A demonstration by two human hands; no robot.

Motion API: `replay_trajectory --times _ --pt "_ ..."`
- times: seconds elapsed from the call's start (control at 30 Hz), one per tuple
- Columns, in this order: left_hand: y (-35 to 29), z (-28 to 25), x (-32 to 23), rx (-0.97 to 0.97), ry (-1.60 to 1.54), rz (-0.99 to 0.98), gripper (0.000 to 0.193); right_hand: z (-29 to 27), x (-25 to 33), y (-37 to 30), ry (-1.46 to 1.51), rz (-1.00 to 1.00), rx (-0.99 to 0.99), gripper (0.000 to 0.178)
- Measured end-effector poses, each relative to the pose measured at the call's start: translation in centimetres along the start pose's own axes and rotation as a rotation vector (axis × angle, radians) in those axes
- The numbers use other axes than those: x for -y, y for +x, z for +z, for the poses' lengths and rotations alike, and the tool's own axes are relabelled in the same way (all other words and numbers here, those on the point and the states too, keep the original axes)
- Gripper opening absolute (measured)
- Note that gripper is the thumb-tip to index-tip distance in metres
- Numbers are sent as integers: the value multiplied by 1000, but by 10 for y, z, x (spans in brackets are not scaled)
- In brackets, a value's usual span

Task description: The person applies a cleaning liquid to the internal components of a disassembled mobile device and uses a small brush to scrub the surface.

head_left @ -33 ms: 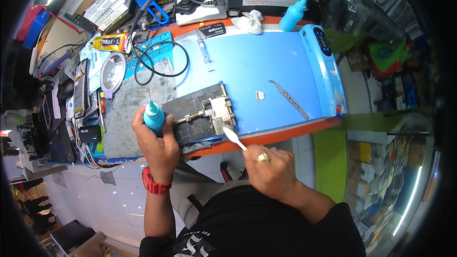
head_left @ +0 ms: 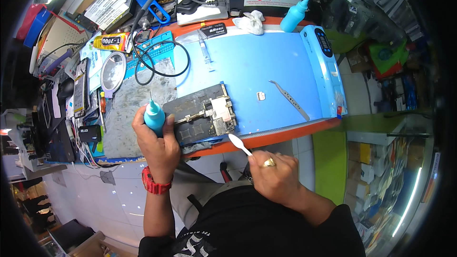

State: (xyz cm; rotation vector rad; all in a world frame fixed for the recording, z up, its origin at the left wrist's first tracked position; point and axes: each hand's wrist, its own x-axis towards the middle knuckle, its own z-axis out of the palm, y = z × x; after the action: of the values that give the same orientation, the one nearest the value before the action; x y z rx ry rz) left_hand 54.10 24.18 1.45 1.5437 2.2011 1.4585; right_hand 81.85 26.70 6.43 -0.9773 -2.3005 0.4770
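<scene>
My left hand (head_left: 159,145) is wrapped round a light-blue squeeze bottle (head_left: 154,116) with a thin needle tip pointing up. Beside it lies a dark board holder (head_left: 183,107), clamping a small phone circuit board (head_left: 220,112) at its right end. My left thumb is close to the holder's left side; whether it touches cannot be told. In my right hand (head_left: 276,173) is a slim white brush (head_left: 239,143) with an oval head, gripped by its handle. The brush head sits just off the board's near right corner; its bristles are hidden.
Tweezers (head_left: 289,100) and a small metallic piece (head_left: 260,96) lie on the blue mat (head_left: 266,62). A syringe (head_left: 205,53) is farther back. Another blue bottle (head_left: 294,16) stands beside crumpled white tissue (head_left: 250,22). Looped black cable (head_left: 185,62) and a round magnifier (head_left: 113,72) are at left.
My right hand and the brush have shifted slightly right and nearer to me, taking the brush head off the board's corner. My left hand and the bottle are practically still.
</scene>
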Motion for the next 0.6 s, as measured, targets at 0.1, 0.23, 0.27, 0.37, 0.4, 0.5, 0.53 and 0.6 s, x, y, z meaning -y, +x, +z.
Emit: replay_trajectory --times 0.1,0.23,0.27,0.37,0.4,0.5,0.53,0.6 --pt "-2 -1 -3 10 -16 -30 52 -5 -6 -11 17 -10 -53 13" --pt "2 0 -7 18 -31 -45 53 14 -12 13 7 -21 -121 12" --pt "2 0 -6 13 -26 -36 53 20 -13 21 7 -29 -120 12" --pt "1 -1 -3 31 29 0 53 18 -11 28 -32 -17 -74 13" --pt "2 -1 -2 43 54 13 52 15 -11 26 -47 -23 -71 13" --pt "1 -2 -4 31 62 38 52 -1 -12 -2 4 -4 -41 13" --pt "0 -2 -4 29 29 -3 52 -7 -13 -9 27 2 -34 13" --pt "-3 -2 -3 22 -37 -84 53 -13 -12 -8 50 42 -57 11"
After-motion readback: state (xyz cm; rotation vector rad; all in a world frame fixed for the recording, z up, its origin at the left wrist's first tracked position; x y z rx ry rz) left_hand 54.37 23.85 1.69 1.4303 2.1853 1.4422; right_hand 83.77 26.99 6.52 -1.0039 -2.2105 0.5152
